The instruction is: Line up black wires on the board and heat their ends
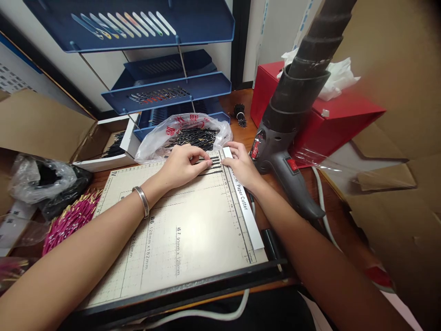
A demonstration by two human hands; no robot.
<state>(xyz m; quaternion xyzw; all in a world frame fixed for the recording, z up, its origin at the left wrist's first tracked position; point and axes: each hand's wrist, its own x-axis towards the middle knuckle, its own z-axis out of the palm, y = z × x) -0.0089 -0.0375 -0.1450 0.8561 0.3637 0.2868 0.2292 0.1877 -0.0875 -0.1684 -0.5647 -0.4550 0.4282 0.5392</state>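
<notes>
A cream paper cutter [193, 216] with printed grid lines and rulers lies in front of me. Several short black cords [216, 171] lie side by side near its top right. My left hand [186, 165] bends over them, thumb and forefinger pinched on a black cord by its end. Along the cutter's right side runs a white strip [246, 207] marked "Paper Cutter". My right hand [241, 166] rests across the upper part of this strip, fingers apart, its thumb tip beside the cord ends. Its palm side is hidden.
Behind the cutter sits a plastic bag [155, 142] of black cords, under a blue tiered rack [165, 87]. At right stand a grey heat gun [285, 133] and a red tissue box [344, 124]. Magenta cords [72, 216] and a white box [106, 161] are at left.
</notes>
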